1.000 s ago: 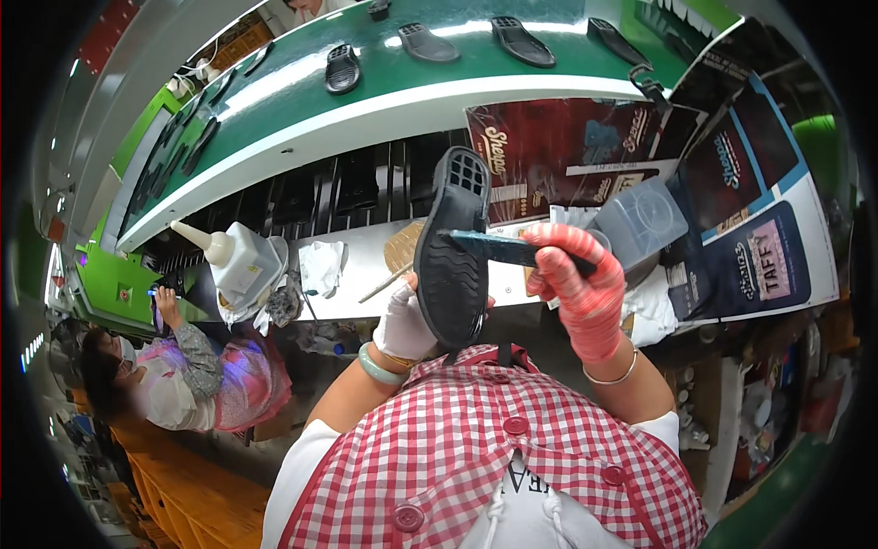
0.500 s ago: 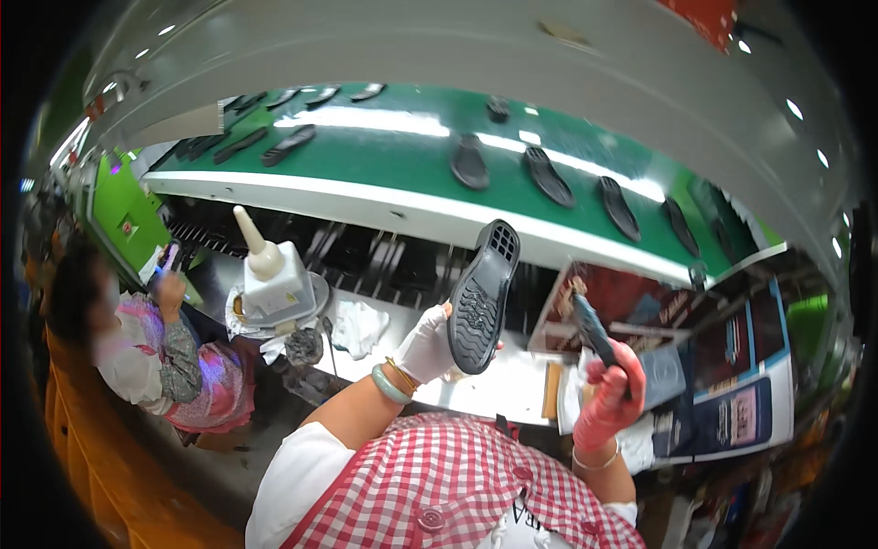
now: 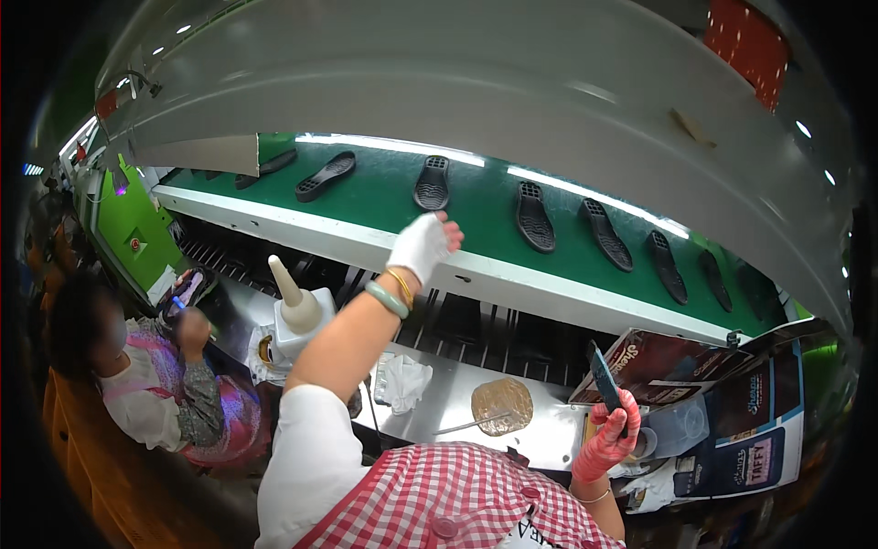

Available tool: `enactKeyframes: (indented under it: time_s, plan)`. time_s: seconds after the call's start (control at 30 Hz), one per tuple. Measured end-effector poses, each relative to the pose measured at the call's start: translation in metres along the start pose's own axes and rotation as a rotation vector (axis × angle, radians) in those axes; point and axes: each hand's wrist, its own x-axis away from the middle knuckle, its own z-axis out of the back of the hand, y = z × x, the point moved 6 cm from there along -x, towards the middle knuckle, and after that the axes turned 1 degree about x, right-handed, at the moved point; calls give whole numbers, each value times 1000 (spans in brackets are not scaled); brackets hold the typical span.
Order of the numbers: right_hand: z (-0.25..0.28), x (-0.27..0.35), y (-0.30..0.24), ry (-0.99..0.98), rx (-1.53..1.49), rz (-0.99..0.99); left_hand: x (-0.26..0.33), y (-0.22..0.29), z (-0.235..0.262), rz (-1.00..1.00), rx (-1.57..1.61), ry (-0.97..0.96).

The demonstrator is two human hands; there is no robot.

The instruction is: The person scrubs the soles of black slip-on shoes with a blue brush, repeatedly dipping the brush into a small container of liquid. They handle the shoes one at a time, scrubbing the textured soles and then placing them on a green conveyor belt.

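My left hand (image 3: 422, 247), in a white glove with bare fingertips, reaches over the front edge of the conveyor. Its fingers are apart with nothing in them, just below a black shoe sole (image 3: 432, 186) lying on the green belt (image 3: 480, 197). My right hand (image 3: 606, 437), in a pinkish-red glove, is closed around the handle of a dark brush (image 3: 604, 380), held upright above the right part of the metal bench. Another sole (image 3: 534, 218) lies on the belt to the right of my left hand.
Several more soles lie along the belt. On the bench (image 3: 448, 403) are a white bottle with a long nozzle (image 3: 297, 316), a crumpled white cloth (image 3: 402, 382) and a round brownish lid-like piece (image 3: 502, 406). Printed cardboard (image 3: 745, 412) stands right. Another person (image 3: 197, 393) works at left.
My left hand has moved from above the bench up to the belt and let go of the sole it held. My right hand has lowered slightly with the brush. The view has shifted.
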Motion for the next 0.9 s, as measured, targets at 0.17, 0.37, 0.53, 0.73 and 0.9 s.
enactKeyframes:
  time_s: [0.17, 0.37, 0.53, 0.73, 0.9]
  plan:
    - [10, 17, 26, 57, 58, -87, -93, 150, 77, -598, -1475, 421]
    - [15, 21, 16, 204, 223, -154, -92, 216, 105, 45, -2034, 977]
    - [36, 31, 21, 269, 167, -266, -119, 229, 165, 154, -2187, 897]
    - [49, 41, 33, 301, 35, -464, -150, 246, 217, 77, -1309, 679]
    - [99, 34, 43, 355, 86, -604, -82, 160, 101, -122, -502, 321]
